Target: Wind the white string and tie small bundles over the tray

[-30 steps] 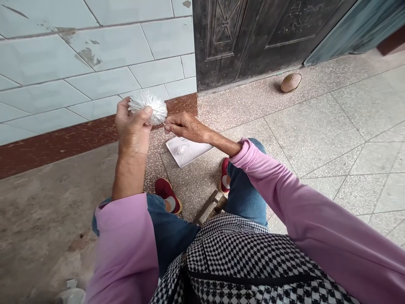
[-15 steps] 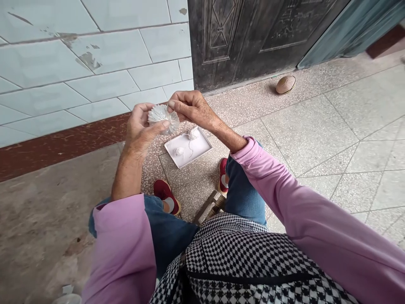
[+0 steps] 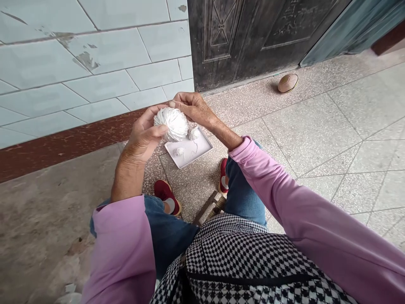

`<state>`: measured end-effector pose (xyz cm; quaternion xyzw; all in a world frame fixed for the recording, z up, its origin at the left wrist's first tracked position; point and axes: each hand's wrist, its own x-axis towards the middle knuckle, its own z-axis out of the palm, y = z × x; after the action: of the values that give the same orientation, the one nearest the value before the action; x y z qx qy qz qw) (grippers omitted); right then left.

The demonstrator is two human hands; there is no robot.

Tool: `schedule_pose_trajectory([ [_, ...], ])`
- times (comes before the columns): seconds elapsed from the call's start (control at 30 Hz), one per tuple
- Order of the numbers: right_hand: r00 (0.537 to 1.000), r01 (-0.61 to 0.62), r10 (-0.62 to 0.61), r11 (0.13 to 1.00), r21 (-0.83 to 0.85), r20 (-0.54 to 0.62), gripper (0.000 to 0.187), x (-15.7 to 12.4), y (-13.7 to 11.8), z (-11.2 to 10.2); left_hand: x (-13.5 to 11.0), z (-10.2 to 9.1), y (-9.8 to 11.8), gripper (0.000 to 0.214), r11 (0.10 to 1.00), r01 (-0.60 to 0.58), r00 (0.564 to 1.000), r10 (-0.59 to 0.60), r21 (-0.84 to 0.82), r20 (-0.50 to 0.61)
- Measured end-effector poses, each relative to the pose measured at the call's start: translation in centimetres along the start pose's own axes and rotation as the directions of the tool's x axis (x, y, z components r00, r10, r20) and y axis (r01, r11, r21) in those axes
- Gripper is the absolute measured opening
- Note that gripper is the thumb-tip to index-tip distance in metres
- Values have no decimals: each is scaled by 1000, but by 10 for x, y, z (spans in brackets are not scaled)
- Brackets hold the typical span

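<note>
My left hand (image 3: 144,135) is closed around the left side of a round, ridged white bundle of wound yarn (image 3: 172,124), its thumb pressed on the near face. At the bundle's upper edge, my right hand (image 3: 191,107) pinches thumb against fingers. Whatever lies in that pinch is too small to make out. Beneath the bundle, on the floor, is a shallow white tray (image 3: 190,157). It holds a small ball of white yarn (image 3: 179,151) and another white yarn ball (image 3: 194,134), with a thin loose strand between them.
A tiled wall (image 3: 101,86) rises ahead on the left, beside a dark carved door (image 3: 240,38). A brownish oval object (image 3: 287,83) lies by the doorsill. Red shoes (image 3: 166,195) flank the tray, and part of a low stool (image 3: 209,207) shows between the legs.
The bundle has turned in my left hand, from a translucent, petal-edged face to a fuller white yarn face. My right hand stays pinched at its upper edge. The loose strand in the tray has shifted.
</note>
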<state>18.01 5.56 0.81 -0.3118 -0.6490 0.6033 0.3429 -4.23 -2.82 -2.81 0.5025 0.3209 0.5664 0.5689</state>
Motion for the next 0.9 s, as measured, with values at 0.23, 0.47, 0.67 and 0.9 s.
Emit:
schedule_pose_trajectory([
  [0.23,999,10,-11,1000,19,51,49,13,28,4,4,16,11,71,987,-21,986,-5,-157,-165],
  [0.47,983,169,-142,944,-284,116,41,1,31,6,13,15,9,78,992,-95,958,71,-77,-279],
  [0.67,977,134,-65,928,-349,201,32,-11,17,16,17,3,2,77,994,-104,869,110,40,-482],
  [0.9,969,144,-62,928,-342,240,31,-25,-4,20,23,-12,-23,96,969,-139,750,237,204,-617],
])
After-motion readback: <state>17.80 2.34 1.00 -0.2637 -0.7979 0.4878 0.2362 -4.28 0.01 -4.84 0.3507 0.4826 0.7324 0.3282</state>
